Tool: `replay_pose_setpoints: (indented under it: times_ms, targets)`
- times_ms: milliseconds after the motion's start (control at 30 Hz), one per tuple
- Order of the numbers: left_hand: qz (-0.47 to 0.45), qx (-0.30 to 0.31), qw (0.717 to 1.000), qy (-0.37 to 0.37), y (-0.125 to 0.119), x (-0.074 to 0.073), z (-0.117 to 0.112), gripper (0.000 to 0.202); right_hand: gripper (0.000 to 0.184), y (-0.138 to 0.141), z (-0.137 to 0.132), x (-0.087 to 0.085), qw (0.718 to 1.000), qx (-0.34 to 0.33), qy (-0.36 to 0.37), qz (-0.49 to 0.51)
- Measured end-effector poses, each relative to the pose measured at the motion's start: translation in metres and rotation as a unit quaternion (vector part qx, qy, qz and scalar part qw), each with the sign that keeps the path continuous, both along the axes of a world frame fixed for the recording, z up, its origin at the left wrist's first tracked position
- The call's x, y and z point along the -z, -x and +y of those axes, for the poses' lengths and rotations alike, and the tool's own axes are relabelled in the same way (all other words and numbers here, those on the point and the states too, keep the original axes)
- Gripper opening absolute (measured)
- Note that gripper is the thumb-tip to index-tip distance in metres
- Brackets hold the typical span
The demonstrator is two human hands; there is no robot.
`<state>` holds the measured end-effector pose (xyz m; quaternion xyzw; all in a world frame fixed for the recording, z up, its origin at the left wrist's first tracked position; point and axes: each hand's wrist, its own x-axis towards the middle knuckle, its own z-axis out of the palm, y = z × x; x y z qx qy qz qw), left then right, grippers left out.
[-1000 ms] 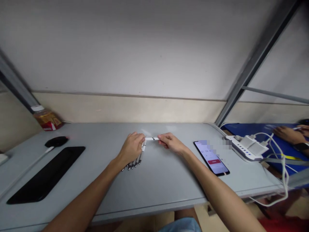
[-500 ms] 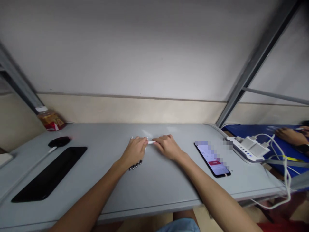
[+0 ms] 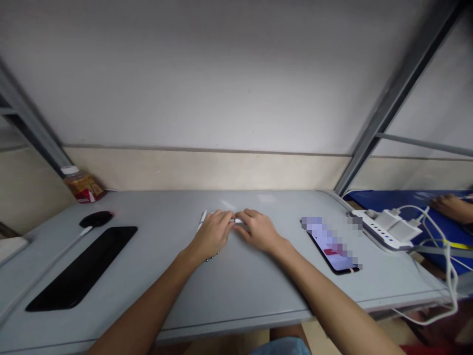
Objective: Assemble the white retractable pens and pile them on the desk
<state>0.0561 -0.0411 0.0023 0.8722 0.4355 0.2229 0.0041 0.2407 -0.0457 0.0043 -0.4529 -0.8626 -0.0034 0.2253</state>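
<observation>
A slim white pen (image 3: pixel 238 221) lies level between my hands over the middle of the desk, with only a short piece showing. My left hand (image 3: pixel 213 232) is closed around its left end, fingers bent. On the other end, my right hand (image 3: pixel 258 230) pinches it between thumb and fingers. Beneath and beside my left hand are more white pens (image 3: pixel 203 217) on the desk; their dark, shiny tips peek out by the wrist. Most of these pens are hidden by the hand.
A lit phone (image 3: pixel 332 249) and a white power strip (image 3: pixel 384 231) with chargers are on the right. A black tablet-like slab (image 3: pixel 83 268), a black mouse (image 3: pixel 96 219) and a bottle (image 3: pixel 84 186) stand left. Another person's hand (image 3: pixel 449 204) is at the neighbouring blue desk.
My hands have come closer together, so less of the pen shows between them. My left hand now covers more of the pen tips. The whole view has shifted slightly.
</observation>
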Motion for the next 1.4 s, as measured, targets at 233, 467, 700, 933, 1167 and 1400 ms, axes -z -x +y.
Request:
replay_pose_setpoints:
  times_ms: [233, 467, 700, 933, 1167, 1400]
  targets:
    - [0.044, -0.029, 0.998, -0.020, -0.001, 0.002, 0.000, 0.029, 0.016, 0.001, 0.006, 0.008, 1.000, -0.016, 0.010, 0.014]
    - [0.010, -0.019, 1.000, 0.002, -0.002, 0.001, -0.001, 0.029, 0.020, -0.001, 0.005, 0.008, 0.997, -0.046, 0.008, 0.065]
    - [0.006, -0.006, 1.000, 0.024, 0.000, -0.001, -0.003, 0.020, 0.016, -0.003, 0.010, 0.011, 0.996, -0.073, -0.009, 0.054]
    - [0.032, 0.027, 0.999, 0.011, 0.000, 0.008, 0.002, 0.026, 0.017, -0.006, 0.014, 0.015, 0.996, -0.056, -0.010, 0.068]
    - [-0.032, 0.029, 0.998, 0.055, 0.005, 0.007, 0.006, 0.034, 0.028, -0.007, 0.013, 0.013, 0.996, -0.067, -0.006, 0.059]
    - [-0.044, 0.043, 0.997, 0.038, 0.006, 0.003, 0.007, 0.034, 0.020, -0.018, 0.019, 0.009, 0.990, -0.041, -0.031, 0.130]
